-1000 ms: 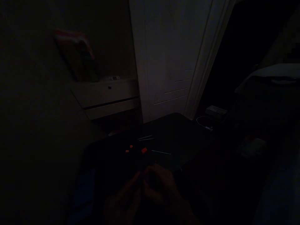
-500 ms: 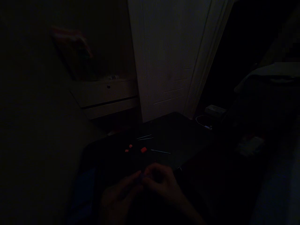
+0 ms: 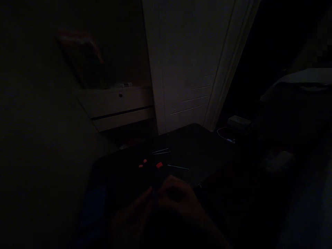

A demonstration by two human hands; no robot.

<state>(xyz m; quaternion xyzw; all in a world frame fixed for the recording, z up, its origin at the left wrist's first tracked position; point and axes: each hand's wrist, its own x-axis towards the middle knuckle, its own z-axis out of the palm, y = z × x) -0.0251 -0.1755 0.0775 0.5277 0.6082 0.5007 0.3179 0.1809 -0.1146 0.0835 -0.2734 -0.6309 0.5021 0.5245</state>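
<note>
The scene is very dark. My left hand (image 3: 132,213) and my right hand (image 3: 178,196) meet over the near side of a dark table (image 3: 204,148). Between their fingertips is a small dark bluish piece (image 3: 155,197), pinched from both sides; its kind is too dim to make out. Beyond the hands lie a red block (image 3: 159,165) and two smaller orange-red pieces, one nearer (image 3: 140,166) and one farther (image 3: 145,160). A thin rod like a screwdriver (image 3: 178,167) rests right of the red block. Farther back lie two slim metal rods (image 3: 160,151), possibly tweezers.
A blue flat object (image 3: 93,207) is at the table's left. Behind stand a drawer unit (image 3: 119,103) and a pale door (image 3: 186,69). To the right are a box (image 3: 238,121), a white cable (image 3: 221,130) and a pale crumpled item (image 3: 280,162).
My right hand's fingers have shifted slightly around the small bluish piece, which now shows more upright between the fingertips. Things on the table stay where they were.
</note>
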